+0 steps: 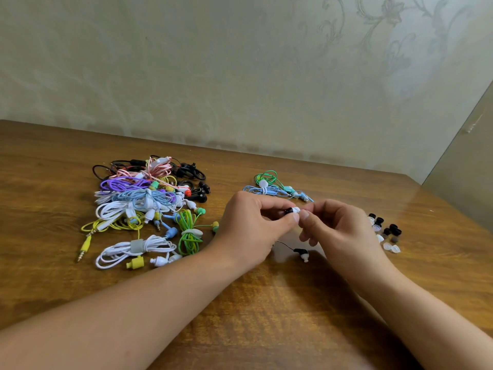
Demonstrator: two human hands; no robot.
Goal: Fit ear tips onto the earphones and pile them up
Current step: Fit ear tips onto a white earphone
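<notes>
My left hand pinches a black earbud between thumb and fingers above the wooden table. My right hand pinches a white ear tip against the end of that earbud. The second black earbud of the same set, with a white tip, lies on the table below my hands on its thin black wire. Loose black and white ear tips lie scattered to the right of my right hand.
A big heap of coloured coiled earphones covers the left of the table. A small pile of a green and a light-blue earphone sits behind my hands. A wall runs along the table's far edge.
</notes>
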